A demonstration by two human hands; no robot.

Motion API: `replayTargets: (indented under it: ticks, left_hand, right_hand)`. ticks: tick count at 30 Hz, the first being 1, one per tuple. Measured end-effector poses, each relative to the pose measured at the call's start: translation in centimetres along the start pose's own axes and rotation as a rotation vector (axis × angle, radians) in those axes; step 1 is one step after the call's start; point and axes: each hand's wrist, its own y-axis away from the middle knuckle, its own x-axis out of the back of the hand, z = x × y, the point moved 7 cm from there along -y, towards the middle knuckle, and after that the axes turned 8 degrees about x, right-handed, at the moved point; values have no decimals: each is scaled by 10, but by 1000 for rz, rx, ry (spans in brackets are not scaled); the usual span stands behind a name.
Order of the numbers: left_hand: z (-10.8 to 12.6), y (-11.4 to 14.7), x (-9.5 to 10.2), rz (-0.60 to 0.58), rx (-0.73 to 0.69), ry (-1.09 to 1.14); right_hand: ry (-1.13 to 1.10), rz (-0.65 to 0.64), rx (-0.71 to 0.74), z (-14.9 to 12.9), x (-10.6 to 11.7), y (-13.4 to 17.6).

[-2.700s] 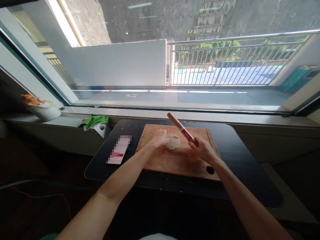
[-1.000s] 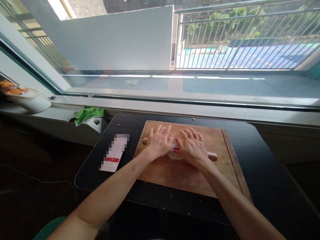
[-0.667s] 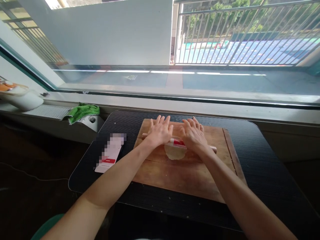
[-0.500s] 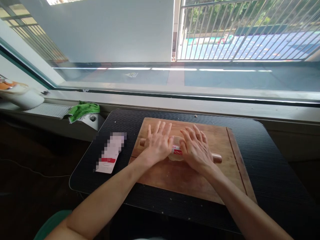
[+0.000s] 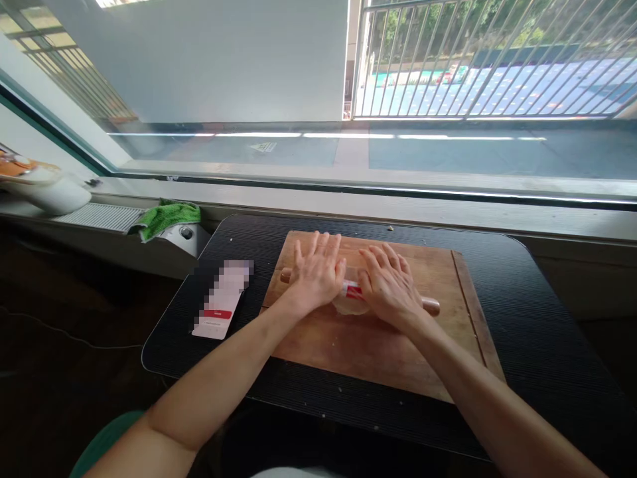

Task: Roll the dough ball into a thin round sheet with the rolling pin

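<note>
A wooden rolling pin [image 5: 430, 306] lies across a wooden board [image 5: 398, 362], with a red and white label in its middle. Under the pin is a thin, pale, roundish sheet that looks like dough [image 5: 350, 307], partly hidden by my hands. My left hand [image 5: 318, 272] rests flat on the pin's left part, fingers stretched away from me. On the pin's right part lies my right hand [image 5: 391, 282], palm down with its fingers extended. Both thumbs point inward, beside the label. Neither hand wraps around the pin.
Left of the board, a phone [image 5: 213, 325] with a partly blurred screen lies on the black table [image 5: 542, 318]. Small crumbs dot the tabletop. Beyond the left corner, a green cloth [image 5: 169, 216] hangs over a white unit below the window. A white pot [image 5: 54, 189] stands farther left.
Both hands and the rolling pin have moved slightly away from me. More of the pale sheet shows on the near side of the pin, less on the far side.
</note>
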Motion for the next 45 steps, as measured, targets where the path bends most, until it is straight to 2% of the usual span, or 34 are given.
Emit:
replayTargets:
  ticks: [3,5,7,9,11,17,19,23,25,29,32,35,37,40,42,45]
  left_hand:
    - [0,-31,0,-56,71,-26]
    - [0,-37,-1,-91,84,-38]
    - [-1,-26,-3,-112,69,-42]
    - [-3,-9,-5,-115,48,-48]
    - [-3,-3,-6,-117,33,-52]
    - [0,-35,-5,-179,82,-34]
    - [0,-24,-5,-181,69,-34]
    - [-1,3,-3,-113,32,-51]
    - [-1,-6,-3,-111,45,-42]
    - [-1,-37,-3,-146,91,-29]
    - [-3,-22,-5,-166,81,-44]
    - [-3,1,-3,-108,42,-61]
    - [-3,-4,-2,-87,41,-58]
    - [-2,-34,-3,-136,84,-50]
    - [-3,-44,-5,-187,110,-58]
    - [-5,-25,-9,-219,86,-59]
  right_hand:
    - [3,-33,-129,19,1,-27]
    - [-11,-62,-176,23,1,-31]
    - [-14,-71,-131,16,-1,-19]
    - [8,-39,-40,3,-1,-3]
    - [34,-2,3,-2,1,3]
    - [19,-58,-158,22,1,-27]
    - [24,-66,-121,16,0,-17]
    - [54,-23,35,-3,0,7]
    - [44,-22,17,2,1,-3]
    - [22,-56,-113,21,4,-32]
    - [26,-85,-63,12,1,-16]
    - [57,-37,53,-4,1,8]
    - [64,-11,53,-2,3,3]
    - [35,-68,-78,18,2,-26]
    - [17,-113,-146,25,1,-33]
    - [9,-121,-61,13,-1,-12]
